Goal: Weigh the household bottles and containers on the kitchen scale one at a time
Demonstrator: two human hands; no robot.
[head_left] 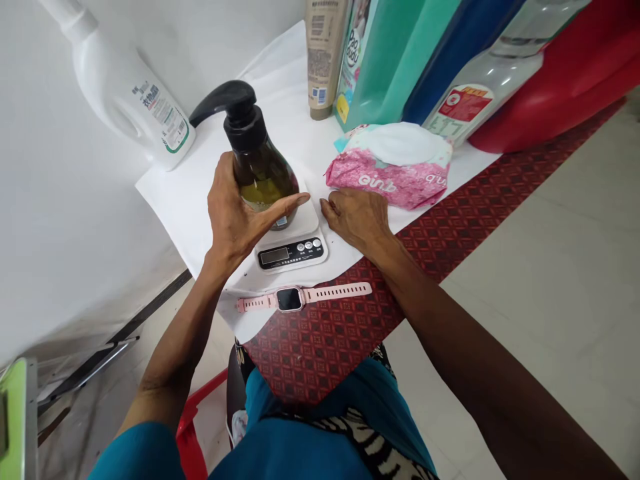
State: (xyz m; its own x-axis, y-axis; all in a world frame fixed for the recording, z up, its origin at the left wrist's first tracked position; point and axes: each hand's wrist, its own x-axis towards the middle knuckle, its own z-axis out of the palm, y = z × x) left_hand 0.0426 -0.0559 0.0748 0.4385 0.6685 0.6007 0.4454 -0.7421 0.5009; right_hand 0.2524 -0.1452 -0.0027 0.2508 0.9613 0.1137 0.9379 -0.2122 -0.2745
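White sheet (173,200) over red patterned table (310,353), pale wall (45,200) behind. I see left hand (233,223) part-open, wrapped round dark pump bottle (265,170), thumb across its front. Bottle at platform of digital scale (295,253); can't tell if base touches. Right hand (357,217) has fingers curled, just beside pink wipes pack (395,180); can't tell if it grips anything. Pink watch (289,299) lies at scale's near side. White jug (125,93) far left; brown tube (323,57), green container (395,67), clear bottle (467,100), red container (550,93) far right.

Narrow gap between scale (293,253), pink pack (390,177); tube (324,60) beyond.
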